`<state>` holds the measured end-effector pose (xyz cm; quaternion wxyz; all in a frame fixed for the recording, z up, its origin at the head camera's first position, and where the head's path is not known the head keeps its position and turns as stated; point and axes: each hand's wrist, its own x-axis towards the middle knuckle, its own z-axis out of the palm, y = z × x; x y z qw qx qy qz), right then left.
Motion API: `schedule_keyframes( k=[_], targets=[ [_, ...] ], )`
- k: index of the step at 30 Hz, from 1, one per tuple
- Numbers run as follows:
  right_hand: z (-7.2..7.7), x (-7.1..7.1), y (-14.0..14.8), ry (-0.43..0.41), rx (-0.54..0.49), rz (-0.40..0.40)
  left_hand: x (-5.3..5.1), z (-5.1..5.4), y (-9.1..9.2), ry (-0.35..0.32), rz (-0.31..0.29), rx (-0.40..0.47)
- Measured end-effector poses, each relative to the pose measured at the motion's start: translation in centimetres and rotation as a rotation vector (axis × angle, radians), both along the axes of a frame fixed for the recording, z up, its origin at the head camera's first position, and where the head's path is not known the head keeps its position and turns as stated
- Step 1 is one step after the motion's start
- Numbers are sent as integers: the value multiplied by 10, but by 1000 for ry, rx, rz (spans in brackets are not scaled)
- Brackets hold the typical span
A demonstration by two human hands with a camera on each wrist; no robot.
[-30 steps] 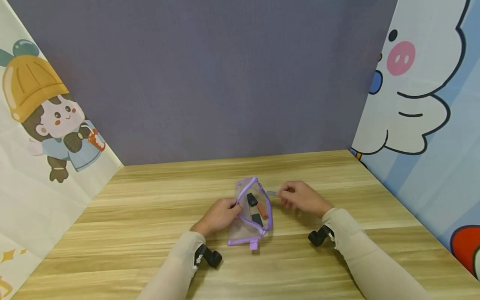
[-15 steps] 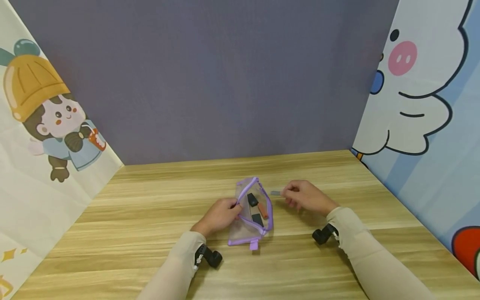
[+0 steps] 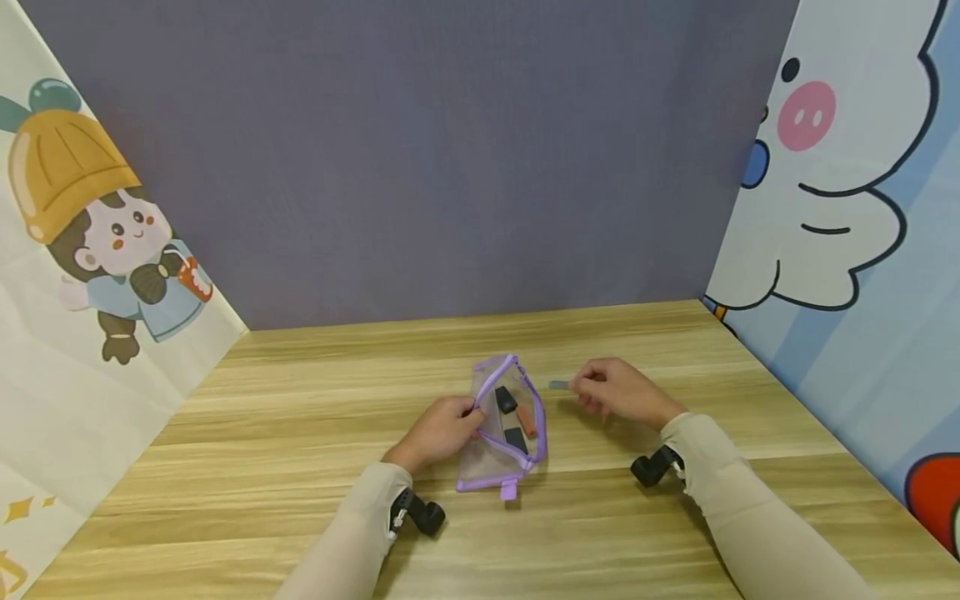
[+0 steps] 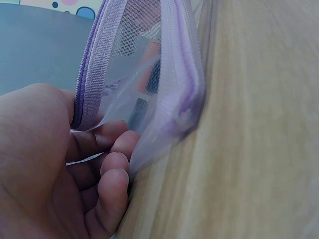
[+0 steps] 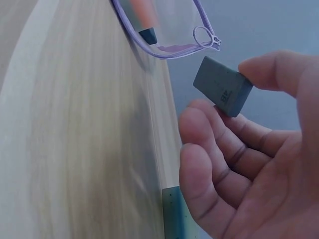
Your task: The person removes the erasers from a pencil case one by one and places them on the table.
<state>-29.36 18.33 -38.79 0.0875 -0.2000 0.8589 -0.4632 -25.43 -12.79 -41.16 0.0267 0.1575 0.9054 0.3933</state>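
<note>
A mesh zip pouch [image 3: 542,433] with purple trim lies on the table, its zipper undone. My left hand [image 3: 438,433] pinches one zipped edge and draws it aside, as the left wrist view also shows. Through the mouth I see a dark block [image 3: 506,400], an orange block [image 3: 527,422] and another dark block [image 3: 516,439]. To the right of the pouch, my right hand [image 3: 626,392] pinches a dark grey eraser [image 5: 219,84] between thumb and fingers. The eraser is marked 4B and is held apart from the pouch.
The wood-grain table [image 3: 300,467] ends at a grey panel [image 3: 450,167] behind. Cartoon-printed sheets stand at left [image 3: 45,400] and right [image 3: 825,233]. A round zipper pull [image 5: 203,36] hangs at the pouch's corner.
My right hand has drawn slightly to the right, away from the pouch, with the eraser between its fingers. My left hand and the pouch have stayed nearly still.
</note>
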Motion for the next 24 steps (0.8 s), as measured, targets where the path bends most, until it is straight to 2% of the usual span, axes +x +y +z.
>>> schedule_keyframes(
  k=[24],
  targets=[
    [-3, -2, 21, -39, 32, -56, -3, -2, -1, 20, -5, -19]
  ],
)
